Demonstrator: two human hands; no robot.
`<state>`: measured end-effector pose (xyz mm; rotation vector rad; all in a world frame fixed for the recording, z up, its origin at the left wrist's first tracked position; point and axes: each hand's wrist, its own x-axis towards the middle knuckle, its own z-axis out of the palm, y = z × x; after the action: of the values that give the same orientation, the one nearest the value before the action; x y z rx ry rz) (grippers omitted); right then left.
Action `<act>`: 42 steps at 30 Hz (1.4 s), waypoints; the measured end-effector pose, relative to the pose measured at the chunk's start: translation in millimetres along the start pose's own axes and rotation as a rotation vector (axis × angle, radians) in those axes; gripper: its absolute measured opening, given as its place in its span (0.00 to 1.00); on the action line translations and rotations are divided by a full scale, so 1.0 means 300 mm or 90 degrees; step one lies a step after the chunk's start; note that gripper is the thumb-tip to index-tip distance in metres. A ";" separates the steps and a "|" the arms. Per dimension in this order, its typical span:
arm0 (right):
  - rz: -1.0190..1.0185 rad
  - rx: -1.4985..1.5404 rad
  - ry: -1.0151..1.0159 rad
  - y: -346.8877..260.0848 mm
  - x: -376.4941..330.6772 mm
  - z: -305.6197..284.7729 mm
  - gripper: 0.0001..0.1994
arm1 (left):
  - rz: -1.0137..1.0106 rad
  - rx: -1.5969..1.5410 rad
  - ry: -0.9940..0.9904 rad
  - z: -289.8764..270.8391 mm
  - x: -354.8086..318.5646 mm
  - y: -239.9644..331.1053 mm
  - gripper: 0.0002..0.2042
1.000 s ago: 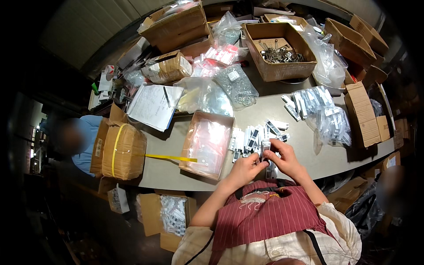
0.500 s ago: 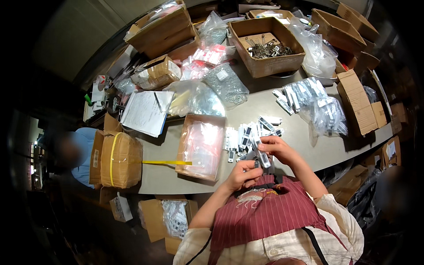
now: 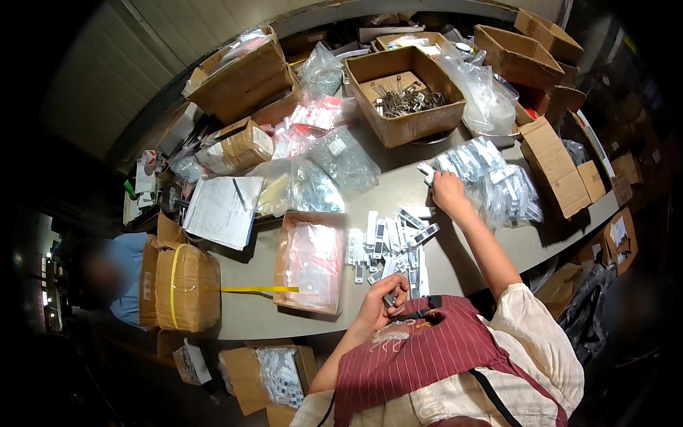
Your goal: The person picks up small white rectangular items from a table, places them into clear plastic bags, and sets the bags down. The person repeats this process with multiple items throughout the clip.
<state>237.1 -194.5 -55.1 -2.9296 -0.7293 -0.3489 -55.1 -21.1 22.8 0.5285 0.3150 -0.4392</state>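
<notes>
My right hand [image 3: 448,191] is stretched out to the near left end of the pile of clear-bagged parts [image 3: 516,188]. Its fingers close on a slim silver-and-white strip-shaped part [image 3: 425,169] lying there. Close to my apron, my left hand [image 3: 380,302] is curled round a small dark piece, mostly hidden by the fingers. Just beyond that hand lies a loose heap of similar slim parts [image 3: 378,238], white and silver with dark windows. Left of the heap stands an open carton [image 3: 279,265] with clear, pink-edged plastic bags in it.
At the back, an open carton [image 3: 398,129] holds small metal pieces. A taped carton [image 3: 192,285] with a yellow strap sits at the table's left edge, near a person in blue. A clipboard with papers [image 3: 217,210] lies behind it. Below the table edge, another carton [image 3: 242,373] holds bagged parts.
My right hand has left the spot beside my left hand and moved away, up to the bagged pile. The left hand stays near my apron, slightly lower. The whole view has shifted a little.
</notes>
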 end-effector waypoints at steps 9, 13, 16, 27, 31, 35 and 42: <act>0.181 0.606 -0.184 -0.020 -0.139 -0.104 0.16 | 0.046 0.039 0.200 -0.044 0.026 0.002 0.11; 0.201 1.020 -0.391 -0.075 -0.261 -0.274 0.15 | 0.134 0.251 0.139 -0.158 0.128 -0.034 0.14; 0.114 1.018 -0.446 -0.164 -0.319 -0.384 0.12 | 0.162 0.313 0.161 -0.054 0.140 0.031 0.16; 0.255 1.157 -0.804 -0.227 -0.417 -0.400 0.15 | 0.250 0.427 0.177 -0.013 0.101 0.010 0.13; 0.370 1.296 -0.729 -0.290 -0.463 -0.379 0.14 | 0.365 0.499 0.243 -0.048 0.106 -0.001 0.16; 0.416 1.222 -0.509 -0.312 -0.441 -0.374 0.14 | 0.481 0.509 0.308 -0.028 0.075 -0.013 0.18; 0.372 1.260 -0.560 -0.321 -0.389 -0.483 0.15 | 0.279 0.060 0.021 -0.029 0.067 0.016 0.11</act>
<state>62.9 -184.4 60.8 -1.0432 0.0280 1.0859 -37.1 -19.1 9.6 0.6778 0.2026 -0.0196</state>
